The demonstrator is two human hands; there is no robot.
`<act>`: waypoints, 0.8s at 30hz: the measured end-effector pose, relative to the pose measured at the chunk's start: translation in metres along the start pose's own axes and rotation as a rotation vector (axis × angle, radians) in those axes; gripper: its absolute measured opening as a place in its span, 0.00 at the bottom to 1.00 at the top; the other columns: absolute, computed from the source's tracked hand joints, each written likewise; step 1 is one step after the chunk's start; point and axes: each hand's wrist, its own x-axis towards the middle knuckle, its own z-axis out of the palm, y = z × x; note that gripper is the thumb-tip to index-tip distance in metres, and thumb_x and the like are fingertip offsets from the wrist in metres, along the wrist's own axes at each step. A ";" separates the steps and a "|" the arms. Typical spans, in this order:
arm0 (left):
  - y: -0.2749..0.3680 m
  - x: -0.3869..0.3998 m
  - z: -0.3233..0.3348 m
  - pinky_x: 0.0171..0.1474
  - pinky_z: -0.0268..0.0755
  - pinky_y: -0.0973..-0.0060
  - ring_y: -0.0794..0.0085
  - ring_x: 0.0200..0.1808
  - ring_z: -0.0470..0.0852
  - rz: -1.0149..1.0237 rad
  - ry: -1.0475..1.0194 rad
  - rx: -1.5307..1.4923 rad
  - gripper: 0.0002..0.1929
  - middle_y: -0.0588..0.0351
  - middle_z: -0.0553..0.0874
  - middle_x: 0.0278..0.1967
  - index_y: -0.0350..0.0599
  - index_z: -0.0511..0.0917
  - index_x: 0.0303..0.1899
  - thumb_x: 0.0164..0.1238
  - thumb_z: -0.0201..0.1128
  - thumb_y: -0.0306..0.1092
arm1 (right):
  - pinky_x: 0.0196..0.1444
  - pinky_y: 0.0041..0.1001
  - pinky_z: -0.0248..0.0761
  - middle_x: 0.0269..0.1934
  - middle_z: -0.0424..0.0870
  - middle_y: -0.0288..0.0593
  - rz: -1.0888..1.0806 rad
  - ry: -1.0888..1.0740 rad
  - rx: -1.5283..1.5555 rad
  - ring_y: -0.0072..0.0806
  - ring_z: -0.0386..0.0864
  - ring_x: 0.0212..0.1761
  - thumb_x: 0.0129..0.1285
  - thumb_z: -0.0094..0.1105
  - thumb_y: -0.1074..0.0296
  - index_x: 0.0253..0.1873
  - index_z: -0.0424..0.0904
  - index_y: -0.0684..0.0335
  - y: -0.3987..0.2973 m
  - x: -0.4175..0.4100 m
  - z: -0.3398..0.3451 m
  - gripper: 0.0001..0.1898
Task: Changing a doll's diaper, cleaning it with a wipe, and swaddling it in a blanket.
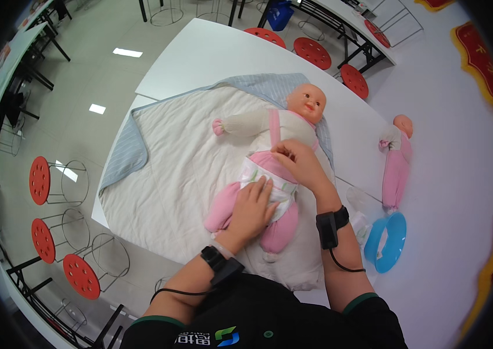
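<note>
A baby doll (292,124) with a vinyl head and a pink and cream cloth body lies face up on a cream quilted blanket (176,161) with a blue striped border. A white disposable diaper (288,187) is around its hips. My left hand (251,209) rests on the diaper's front, its fingers apart and pointing up towards the waist. At the doll's belly, just above the diaper, my right hand (296,161) has its thumb and fingers bent together at the pink cloth; whether they pinch it is not plain.
White tables (211,48) bear the blanket. To the right, a second doll (397,165) lies near a blue plastic basin (370,242) and a clear plastic bag (360,222). Red round stools (81,276) stand on the floor at the left, with others beyond the table.
</note>
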 end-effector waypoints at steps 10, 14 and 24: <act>-0.027 0.023 -0.030 0.59 0.70 0.61 0.48 0.58 0.76 -0.146 0.100 -0.132 0.21 0.40 0.79 0.55 0.36 0.75 0.59 0.64 0.66 0.28 | 0.36 0.33 0.72 0.32 0.85 0.49 0.195 0.003 0.034 0.38 0.82 0.32 0.61 0.66 0.62 0.36 0.83 0.67 0.008 -0.045 0.006 0.12; -0.043 0.033 -0.002 0.62 0.68 0.59 0.43 0.58 0.75 -0.195 0.023 -0.204 0.33 0.33 0.76 0.57 0.32 0.67 0.66 0.62 0.70 0.33 | 0.34 0.37 0.71 0.29 0.84 0.49 0.115 -0.153 -0.215 0.41 0.81 0.30 0.58 0.69 0.55 0.34 0.83 0.65 0.016 -0.029 0.018 0.16; -0.040 0.028 -0.005 0.63 0.68 0.65 0.52 0.60 0.77 -0.287 0.035 -0.197 0.30 0.39 0.78 0.57 0.34 0.71 0.64 0.63 0.71 0.36 | 0.29 0.34 0.66 0.22 0.81 0.44 0.159 -0.470 -0.189 0.30 0.75 0.24 0.57 0.71 0.53 0.29 0.82 0.66 0.034 -0.004 0.015 0.19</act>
